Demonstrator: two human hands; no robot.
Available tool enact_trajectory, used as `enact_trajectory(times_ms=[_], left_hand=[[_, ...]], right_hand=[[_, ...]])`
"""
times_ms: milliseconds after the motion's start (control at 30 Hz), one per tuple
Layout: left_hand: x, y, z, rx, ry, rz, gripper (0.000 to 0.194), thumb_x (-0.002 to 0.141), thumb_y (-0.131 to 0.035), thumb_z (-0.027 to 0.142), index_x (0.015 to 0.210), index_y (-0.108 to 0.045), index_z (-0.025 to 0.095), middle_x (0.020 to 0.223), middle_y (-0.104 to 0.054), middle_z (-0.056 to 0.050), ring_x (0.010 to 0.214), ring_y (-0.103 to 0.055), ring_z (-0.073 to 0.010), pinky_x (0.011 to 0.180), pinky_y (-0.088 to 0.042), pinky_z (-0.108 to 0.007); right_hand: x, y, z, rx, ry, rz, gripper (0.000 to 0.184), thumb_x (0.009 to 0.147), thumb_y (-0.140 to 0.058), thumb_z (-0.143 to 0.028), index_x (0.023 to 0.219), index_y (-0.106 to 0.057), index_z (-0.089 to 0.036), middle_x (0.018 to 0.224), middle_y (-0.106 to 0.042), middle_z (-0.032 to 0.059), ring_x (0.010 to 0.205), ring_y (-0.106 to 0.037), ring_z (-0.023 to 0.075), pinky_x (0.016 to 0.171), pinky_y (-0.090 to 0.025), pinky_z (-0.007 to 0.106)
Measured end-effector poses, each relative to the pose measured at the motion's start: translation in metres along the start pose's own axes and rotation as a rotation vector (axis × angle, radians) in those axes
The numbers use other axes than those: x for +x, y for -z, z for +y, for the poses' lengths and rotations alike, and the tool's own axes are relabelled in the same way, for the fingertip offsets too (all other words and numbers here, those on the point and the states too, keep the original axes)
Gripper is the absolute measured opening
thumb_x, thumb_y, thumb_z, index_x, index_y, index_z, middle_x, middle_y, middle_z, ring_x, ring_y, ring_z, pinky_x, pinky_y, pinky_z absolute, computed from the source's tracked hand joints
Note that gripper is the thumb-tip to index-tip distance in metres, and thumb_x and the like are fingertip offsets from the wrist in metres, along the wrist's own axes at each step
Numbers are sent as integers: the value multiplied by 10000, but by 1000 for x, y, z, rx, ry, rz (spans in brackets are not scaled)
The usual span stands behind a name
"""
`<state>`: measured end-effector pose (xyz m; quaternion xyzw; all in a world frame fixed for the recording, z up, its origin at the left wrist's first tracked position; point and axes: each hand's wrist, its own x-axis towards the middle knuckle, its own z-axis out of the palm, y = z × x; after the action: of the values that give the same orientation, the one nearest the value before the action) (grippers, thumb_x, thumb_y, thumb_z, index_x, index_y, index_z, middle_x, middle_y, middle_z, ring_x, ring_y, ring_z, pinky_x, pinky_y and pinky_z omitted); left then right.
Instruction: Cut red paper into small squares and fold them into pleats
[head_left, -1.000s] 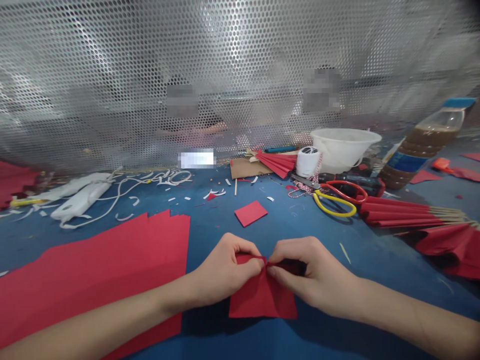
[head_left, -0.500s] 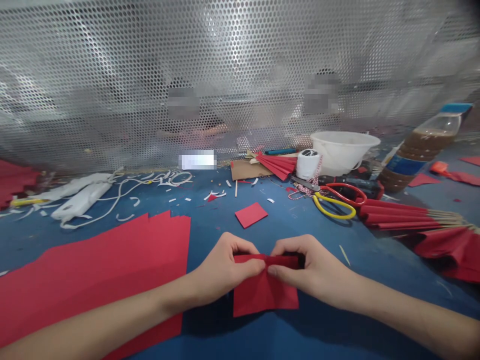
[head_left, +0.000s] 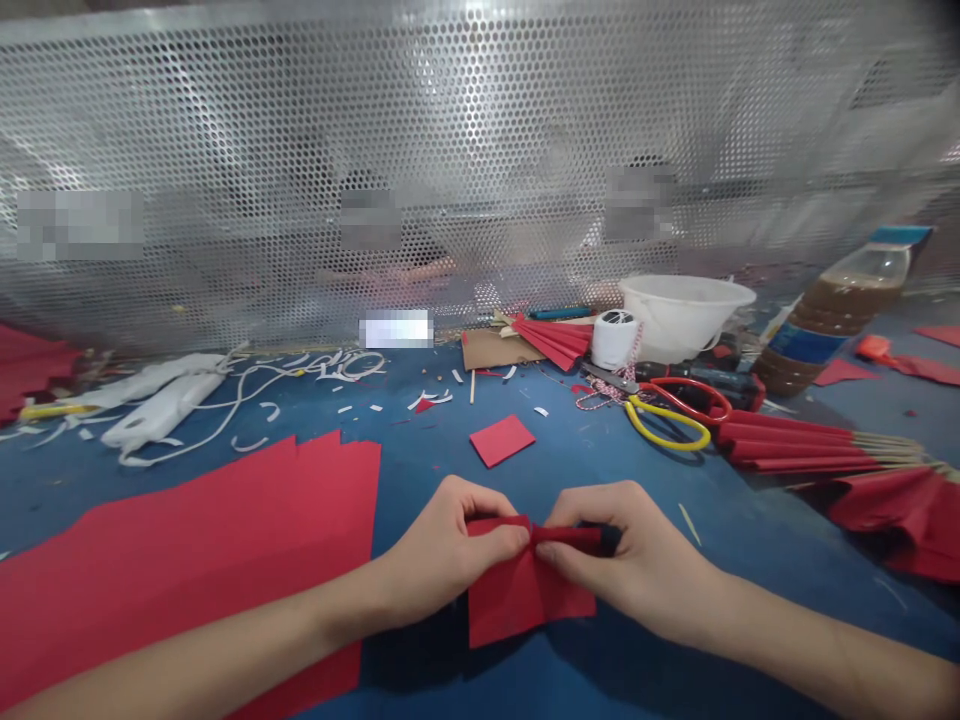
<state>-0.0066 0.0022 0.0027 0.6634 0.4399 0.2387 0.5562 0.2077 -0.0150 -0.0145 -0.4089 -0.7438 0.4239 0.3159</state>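
Observation:
A small red paper sheet lies on the blue table in front of me, its far edge folded into narrow pleats. My left hand pinches the left part of that pleated edge, fingers closed on it. My right hand pinches the right part of the same edge, thumb and forefinger pressed together. The fingertips of both hands nearly meet at the middle of the fold.
A stack of large red sheets lies at the left. A small red square sits beyond my hands. Scissors, a string spool, a white bowl, a bottle and folded red fans crowd the right. A perforated metal screen closes the back.
The pleated strip at the paper's far edge has grown thicker and the flat part shorter. Both hands stayed in place, shifting only slightly along the fold.

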Motion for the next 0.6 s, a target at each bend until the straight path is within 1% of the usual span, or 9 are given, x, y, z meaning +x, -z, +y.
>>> enact_trajectory(times_ms=[67,133,267,333,467,600], left_hand=[[1,0,0,-1,-4,2,218,828,-627,264,705,-703,101,650,-612,-12,592,-485,-100,532,-378,-183],[1,0,-2,-17,-5,-3,215,822,-629,269,702,-694,104,649,-611,-12,587,-488,-101,531,-380,-186],[1,-1,-4,-79,4,4,228,817,-630,299,697,-661,108,655,-608,-14,579,-497,-107,527,-376,-193],[0,-1,-3,-97,-12,-2,246,812,-637,314,682,-646,106,631,-572,-3,574,-469,-101,529,-357,-193],[-1,-1,0,-92,-14,-33,278,795,-667,326,634,-585,114,593,-480,25,559,-396,-87,511,-310,-192],[-1,-2,0,-68,18,-37,285,818,-644,323,631,-566,123,598,-489,19,555,-398,-90,493,-307,-193]], right_hand=[[0,1,-1,3,5,1,142,872,-637,-217,771,-719,-163,665,-631,-23,606,-504,107,569,-393,209],[0,1,-1,30,-23,-12,147,876,-638,-232,769,-705,-158,665,-618,-21,613,-495,111,564,-387,213],[2,2,1,176,-154,-97,235,884,-647,-289,702,-605,-147,613,-493,-42,583,-415,98,509,-329,205],[4,2,2,200,-187,-112,282,879,-660,-310,670,-566,-147,591,-446,-51,568,-378,91,492,-296,205],[5,2,2,240,-187,-93,281,881,-667,-323,688,-572,-142,595,-435,-53,574,-359,89,497,-281,209],[4,1,0,245,-166,-96,247,895,-652,-309,726,-606,-135,622,-463,-45,593,-374,94,509,-296,211]])
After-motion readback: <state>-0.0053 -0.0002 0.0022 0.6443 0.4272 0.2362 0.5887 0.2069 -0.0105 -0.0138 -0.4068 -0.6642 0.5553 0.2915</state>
